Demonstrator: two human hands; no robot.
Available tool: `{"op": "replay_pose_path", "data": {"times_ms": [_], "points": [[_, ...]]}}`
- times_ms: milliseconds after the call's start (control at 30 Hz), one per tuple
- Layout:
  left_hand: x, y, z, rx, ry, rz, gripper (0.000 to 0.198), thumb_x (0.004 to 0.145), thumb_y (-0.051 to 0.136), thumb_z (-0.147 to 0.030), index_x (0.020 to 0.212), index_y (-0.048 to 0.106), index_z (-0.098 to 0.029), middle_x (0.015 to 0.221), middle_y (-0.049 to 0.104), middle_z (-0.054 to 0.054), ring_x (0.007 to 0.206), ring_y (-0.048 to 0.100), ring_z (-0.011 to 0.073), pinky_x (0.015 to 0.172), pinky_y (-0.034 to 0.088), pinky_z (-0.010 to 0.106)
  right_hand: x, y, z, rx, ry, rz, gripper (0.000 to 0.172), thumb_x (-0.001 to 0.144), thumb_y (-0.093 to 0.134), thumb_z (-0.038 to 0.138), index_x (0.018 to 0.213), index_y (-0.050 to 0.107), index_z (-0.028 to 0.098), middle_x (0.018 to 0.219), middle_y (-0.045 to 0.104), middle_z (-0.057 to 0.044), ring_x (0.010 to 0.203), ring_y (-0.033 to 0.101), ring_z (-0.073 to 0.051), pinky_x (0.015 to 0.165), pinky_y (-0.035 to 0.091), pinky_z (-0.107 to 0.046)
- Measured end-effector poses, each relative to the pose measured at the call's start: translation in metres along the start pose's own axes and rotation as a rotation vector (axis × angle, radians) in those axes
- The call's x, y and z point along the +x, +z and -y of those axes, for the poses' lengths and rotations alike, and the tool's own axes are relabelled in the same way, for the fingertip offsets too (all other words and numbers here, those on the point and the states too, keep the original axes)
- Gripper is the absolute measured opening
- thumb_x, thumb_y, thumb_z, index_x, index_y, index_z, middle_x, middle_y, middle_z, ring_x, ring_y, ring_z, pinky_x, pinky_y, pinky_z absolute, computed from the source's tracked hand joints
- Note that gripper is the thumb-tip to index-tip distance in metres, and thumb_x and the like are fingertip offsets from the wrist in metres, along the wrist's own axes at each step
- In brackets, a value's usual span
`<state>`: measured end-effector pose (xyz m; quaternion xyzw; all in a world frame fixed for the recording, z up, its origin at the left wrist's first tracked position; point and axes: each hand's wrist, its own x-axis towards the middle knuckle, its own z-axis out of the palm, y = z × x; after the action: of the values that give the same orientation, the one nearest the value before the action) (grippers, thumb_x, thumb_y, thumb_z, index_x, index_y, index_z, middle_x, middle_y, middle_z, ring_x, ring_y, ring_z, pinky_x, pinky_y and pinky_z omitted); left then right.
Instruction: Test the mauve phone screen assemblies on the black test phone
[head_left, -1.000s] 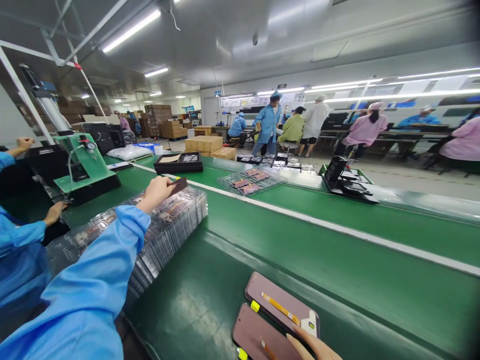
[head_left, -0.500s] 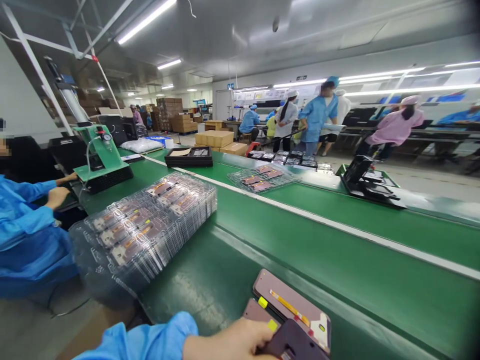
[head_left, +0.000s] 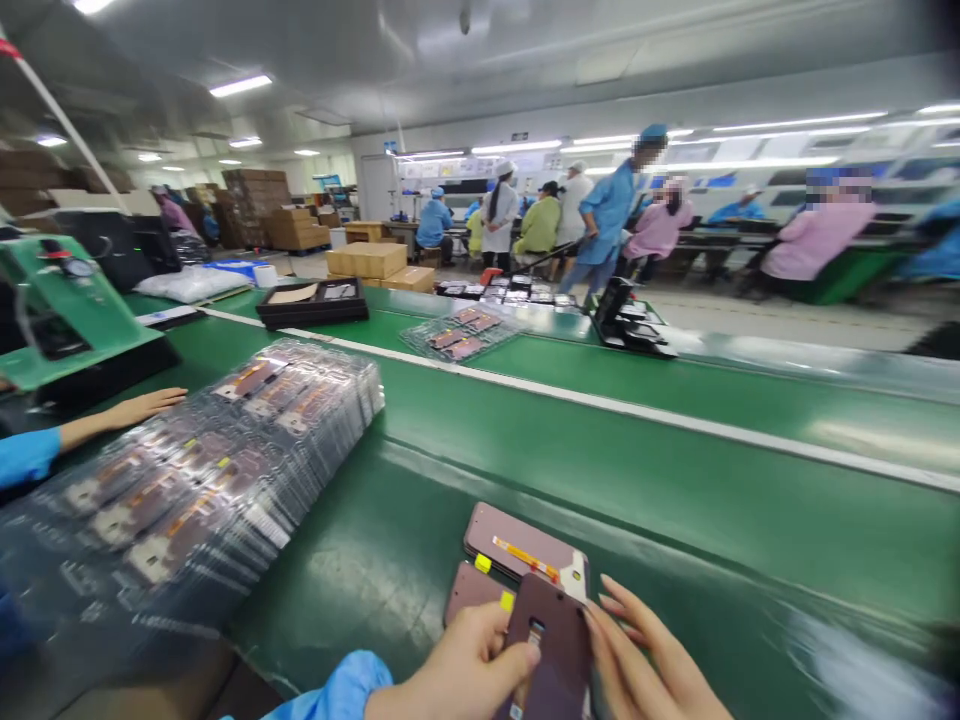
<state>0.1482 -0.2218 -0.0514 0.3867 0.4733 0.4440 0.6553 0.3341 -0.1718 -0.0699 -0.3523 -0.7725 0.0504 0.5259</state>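
My left hand (head_left: 472,660) is closed on a dark brown phone panel (head_left: 551,640), with its thumb on the face beside a short flex cable. At the panel's right edge is my right hand (head_left: 649,650), its fingers stretched out and the tips appearing to touch the edge. Just behind the held panel lies another phone panel (head_left: 487,530) with an orange flex cable. A further brown panel (head_left: 469,590), partly hidden by my left hand, rests beside it. Small yellow tabs show on these panels.
A tall stack of clear plastic trays (head_left: 300,470) holding phone panels stands at left, a co-worker's hand (head_left: 146,405) beside it. Across the white strip (head_left: 600,400) lie another clear tray (head_left: 427,340) and a black box (head_left: 315,312). A black fixture (head_left: 626,325) stands at the far edge.
My right hand has come into view at the panel's right edge. The held panel now stands more upright in view. The camera has turned right; the co-worker's hand now reaches beside the stack.
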Motion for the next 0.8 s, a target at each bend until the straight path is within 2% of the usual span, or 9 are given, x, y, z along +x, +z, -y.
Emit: {"op": "replay_pose_path", "data": {"times_ms": [67, 133, 233, 367, 467, 533, 633, 700, 800], "points": [[0.003, -0.002, -0.003, -0.013, 0.034, -0.032, 0.063, 0.069, 0.072, -0.065, 0.102, 0.067, -0.011, 0.076, 0.065, 0.004, 0.069, 0.06, 0.0164, 0.067, 0.046, 0.026, 0.003, 0.002, 0.012, -0.011, -0.083, 0.016, 0.024, 0.09, 0.062, 0.008, 0.109, 0.07, 0.021, 0.123, 0.062, -0.01, 0.101, 0.065, -0.023, 0.087, 0.055, -0.032], [0.006, -0.006, -0.008, 0.026, 0.062, -0.062, 0.062, 0.071, 0.071, -0.064, 0.102, 0.068, -0.011, 0.08, 0.067, 0.005, 0.073, 0.061, 0.0174, 0.069, 0.046, 0.026, 0.008, 0.002, 0.024, 0.113, -0.051, 0.13, 0.016, 0.093, 0.057, 0.011, 0.1, 0.069, 0.021, 0.122, 0.06, -0.011, 0.106, 0.062, -0.024, 0.087, 0.054, -0.031], [0.01, -0.011, -0.012, 0.129, 0.06, -0.064, 0.062, 0.071, 0.07, -0.065, 0.099, 0.069, -0.01, 0.078, 0.067, 0.005, 0.071, 0.059, 0.017, 0.066, 0.045, 0.026, 0.017, 0.001, 0.035, 0.31, 0.171, 0.237, 0.018, 0.098, 0.05, 0.021, 0.088, 0.065, 0.022, 0.122, 0.058, -0.01, 0.108, 0.06, -0.022, 0.089, 0.053, -0.029], [0.009, -0.01, -0.011, 0.15, 0.01, 0.066, 0.055, 0.073, 0.068, -0.064, 0.091, 0.067, -0.013, 0.073, 0.064, 0.003, 0.071, 0.059, 0.0184, 0.068, 0.047, 0.028, 0.03, 0.002, 0.03, 0.421, 0.451, 0.174, 0.02, 0.098, 0.055, 0.032, 0.082, 0.061, 0.022, 0.119, 0.059, -0.008, 0.113, 0.057, -0.021, 0.095, 0.047, -0.027], [0.006, -0.006, -0.007, 0.193, -0.027, 0.114, 0.053, 0.074, 0.066, -0.066, 0.085, 0.064, -0.014, 0.069, 0.059, 0.001, 0.067, 0.057, 0.0168, 0.065, 0.045, 0.026, 0.036, 0.007, 0.02, 0.439, 0.538, 0.177, 0.024, 0.093, 0.062, 0.038, 0.077, 0.06, 0.021, 0.119, 0.059, -0.008, 0.114, 0.056, -0.023, 0.098, 0.043, -0.03], [0.005, -0.004, -0.007, 0.244, -0.054, 0.125, 0.055, 0.075, 0.063, -0.068, 0.085, 0.062, -0.014, 0.067, 0.056, 0.0, 0.061, 0.052, 0.0147, 0.06, 0.041, 0.025, 0.038, 0.009, 0.015, 0.416, 0.545, 0.184, 0.025, 0.094, 0.061, 0.039, 0.078, 0.061, 0.02, 0.115, 0.06, -0.008, 0.109, 0.058, -0.023, 0.094, 0.045, -0.031], [0.003, -0.006, -0.007, 0.31, -0.059, 0.128, 0.054, 0.077, 0.061, -0.067, 0.085, 0.061, -0.014, 0.065, 0.053, -0.001, 0.059, 0.048, 0.0134, 0.056, 0.038, 0.024, 0.042, 0.007, 0.015, 0.391, 0.461, 0.249, 0.019, 0.097, 0.057, 0.036, 0.09, 0.065, 0.02, 0.096, 0.063, -0.006, 0.085, 0.061, -0.019, 0.076, 0.05, -0.028], [0.003, -0.008, -0.008, 0.339, -0.051, 0.125, 0.052, 0.078, 0.061, -0.066, 0.083, 0.061, -0.014, 0.064, 0.052, -0.001, 0.059, 0.047, 0.0131, 0.056, 0.037, 0.024, 0.044, 0.005, 0.017, 0.296, 0.288, 0.254, 0.019, 0.1, 0.052, 0.03, 0.096, 0.066, 0.019, 0.083, 0.06, -0.003, 0.073, 0.058, -0.017, 0.065, 0.049, -0.026], [0.003, -0.008, -0.006, 0.322, -0.034, 0.13, 0.053, 0.077, 0.062, -0.066, 0.082, 0.061, -0.013, 0.068, 0.055, 0.0, 0.062, 0.048, 0.0135, 0.058, 0.038, 0.024, 0.045, 0.003, 0.024, 0.066, -0.013, 0.165, 0.026, 0.103, 0.042, 0.019, 0.093, 0.066, 0.015, 0.076, 0.056, -0.005, 0.07, 0.053, -0.019, 0.06, 0.045, -0.029]]}}
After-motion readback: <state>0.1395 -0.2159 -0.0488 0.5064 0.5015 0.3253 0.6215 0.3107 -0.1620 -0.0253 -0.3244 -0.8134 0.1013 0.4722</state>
